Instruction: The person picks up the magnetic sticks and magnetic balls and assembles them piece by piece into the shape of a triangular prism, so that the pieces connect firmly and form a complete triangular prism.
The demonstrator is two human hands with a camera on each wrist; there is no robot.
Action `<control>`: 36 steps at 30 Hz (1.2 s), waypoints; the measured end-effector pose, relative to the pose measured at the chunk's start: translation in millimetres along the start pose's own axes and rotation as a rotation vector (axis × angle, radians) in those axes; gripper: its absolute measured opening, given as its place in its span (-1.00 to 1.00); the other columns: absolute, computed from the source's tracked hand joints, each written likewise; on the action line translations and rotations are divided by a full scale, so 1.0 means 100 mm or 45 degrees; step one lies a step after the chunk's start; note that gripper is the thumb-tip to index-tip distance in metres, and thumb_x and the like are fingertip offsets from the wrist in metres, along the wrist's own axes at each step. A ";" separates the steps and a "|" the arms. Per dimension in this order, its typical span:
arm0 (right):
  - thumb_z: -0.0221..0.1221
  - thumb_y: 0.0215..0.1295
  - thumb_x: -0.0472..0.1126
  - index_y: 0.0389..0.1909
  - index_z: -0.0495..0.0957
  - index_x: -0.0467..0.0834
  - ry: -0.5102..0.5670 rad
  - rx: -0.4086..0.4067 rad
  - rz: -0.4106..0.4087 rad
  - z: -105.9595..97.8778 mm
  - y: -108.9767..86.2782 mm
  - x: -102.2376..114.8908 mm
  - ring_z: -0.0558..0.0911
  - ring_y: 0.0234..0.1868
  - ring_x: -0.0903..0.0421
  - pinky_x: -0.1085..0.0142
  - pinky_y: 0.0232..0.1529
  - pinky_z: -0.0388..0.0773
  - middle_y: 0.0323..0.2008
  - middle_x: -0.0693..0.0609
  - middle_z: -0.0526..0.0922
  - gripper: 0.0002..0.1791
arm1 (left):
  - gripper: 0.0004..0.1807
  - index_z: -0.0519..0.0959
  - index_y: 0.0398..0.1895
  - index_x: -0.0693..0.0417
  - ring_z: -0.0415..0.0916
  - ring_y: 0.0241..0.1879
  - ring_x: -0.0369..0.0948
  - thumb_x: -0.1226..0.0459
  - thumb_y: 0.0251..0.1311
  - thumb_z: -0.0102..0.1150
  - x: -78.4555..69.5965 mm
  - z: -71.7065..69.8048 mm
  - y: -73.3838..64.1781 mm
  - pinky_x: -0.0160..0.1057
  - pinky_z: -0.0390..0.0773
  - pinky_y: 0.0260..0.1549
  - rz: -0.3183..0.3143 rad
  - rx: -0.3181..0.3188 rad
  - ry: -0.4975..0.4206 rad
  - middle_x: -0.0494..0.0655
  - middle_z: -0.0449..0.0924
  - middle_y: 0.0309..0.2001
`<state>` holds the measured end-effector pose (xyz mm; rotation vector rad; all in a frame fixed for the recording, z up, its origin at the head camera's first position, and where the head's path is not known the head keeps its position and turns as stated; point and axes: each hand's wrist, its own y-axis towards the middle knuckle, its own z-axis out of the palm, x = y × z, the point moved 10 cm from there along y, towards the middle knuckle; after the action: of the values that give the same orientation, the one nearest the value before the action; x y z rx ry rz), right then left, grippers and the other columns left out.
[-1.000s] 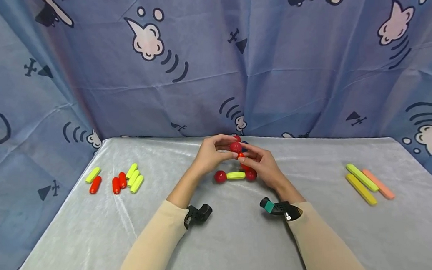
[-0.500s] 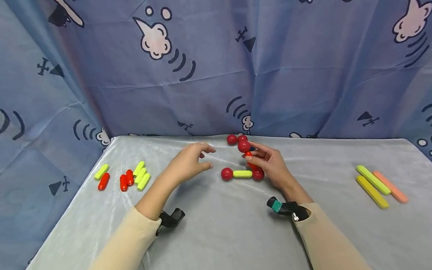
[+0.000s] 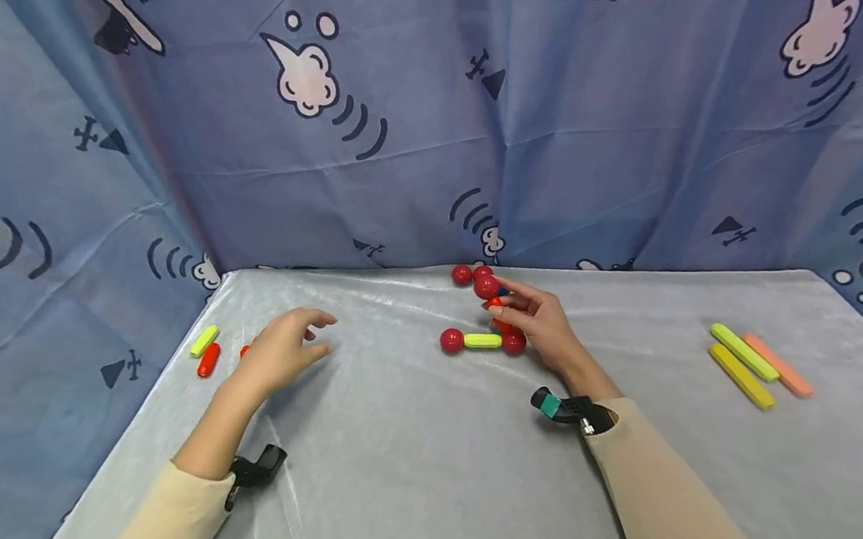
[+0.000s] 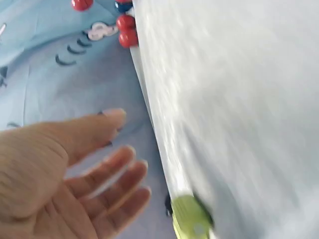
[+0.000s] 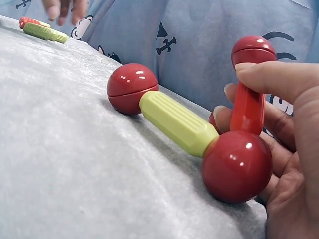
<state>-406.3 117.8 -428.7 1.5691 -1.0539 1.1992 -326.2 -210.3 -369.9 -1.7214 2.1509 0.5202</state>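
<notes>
My right hand [image 3: 544, 324] pinches an upright red rod [image 5: 247, 112]. A red ball [image 5: 253, 47] caps that rod, and a larger-looking red ball [image 5: 237, 167] joins its foot to a yellow-green ribbed rod [image 5: 179, 124]. The ribbed rod lies along the table to another red ball [image 5: 132, 87]. My left hand [image 3: 279, 351] is empty above the table's left part, fingers loosely spread. It hides most of the group of short rods there; part of a red rod [image 3: 245, 351] peeks out beside it. A yellow-green rod [image 4: 191, 219] appears blurred in the left wrist view.
Two red balls [image 3: 462, 275] sit at the table's back edge behind the right hand, near a partly hidden blue ball [image 4: 123, 7]. A short yellow-green rod [image 3: 204, 340] and red rod [image 3: 208, 360] lie far left. Long yellow [image 3: 741, 375], yellow-green and orange sticks lie right.
My left hand has let go of the ball-and-rod piece and moved left to the short rods. The right hand keeps holding the red rod in place.
</notes>
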 end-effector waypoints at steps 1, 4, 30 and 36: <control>0.27 0.37 -0.23 0.44 0.39 -0.14 -0.002 -0.001 0.005 0.00 0.00 0.00 0.77 -0.27 0.25 0.54 0.02 0.62 -0.12 0.14 0.74 -0.38 | -0.56 0.60 0.19 0.17 0.63 -0.01 0.08 0.35 0.22 0.30 0.07 -0.02 -0.03 0.10 0.60 -0.02 -0.027 -0.007 0.012 0.21 0.65 0.11; 0.27 0.37 -0.22 0.44 0.38 -0.15 -0.009 0.007 0.010 0.00 0.00 0.00 0.77 -0.27 0.27 0.54 0.02 0.62 -0.15 0.20 0.73 -0.37 | -0.54 0.62 0.14 0.22 0.63 -0.09 0.08 0.43 0.10 0.33 0.21 -0.07 -0.10 0.10 0.60 -0.08 -0.076 -0.039 0.035 0.25 0.66 0.02; 0.25 0.38 -0.28 0.43 0.38 -0.20 0.042 0.008 -0.018 -0.01 0.02 0.02 0.76 -0.33 0.27 0.51 -0.02 0.65 -0.22 0.26 0.72 -0.39 | -0.60 0.65 -0.01 0.34 0.67 -0.14 0.11 0.51 0.00 0.20 0.24 -0.01 0.00 0.09 0.60 -0.13 -0.182 -0.113 0.031 0.22 0.74 -0.19; 0.24 0.38 -0.29 0.44 0.37 -0.22 0.042 0.016 -0.007 0.00 0.01 -0.01 0.76 -0.34 0.29 0.52 -0.03 0.65 -0.23 0.27 0.72 -0.38 | -0.52 0.60 0.16 0.30 0.68 -0.07 0.07 0.49 0.08 0.20 -0.01 0.20 0.22 -0.04 0.65 -0.10 -0.079 -0.006 -0.175 0.23 0.71 -0.05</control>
<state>-407.3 117.2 -429.2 1.5556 -1.0217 1.2265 -347.0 -195.1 -385.3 -1.6966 1.9968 0.6084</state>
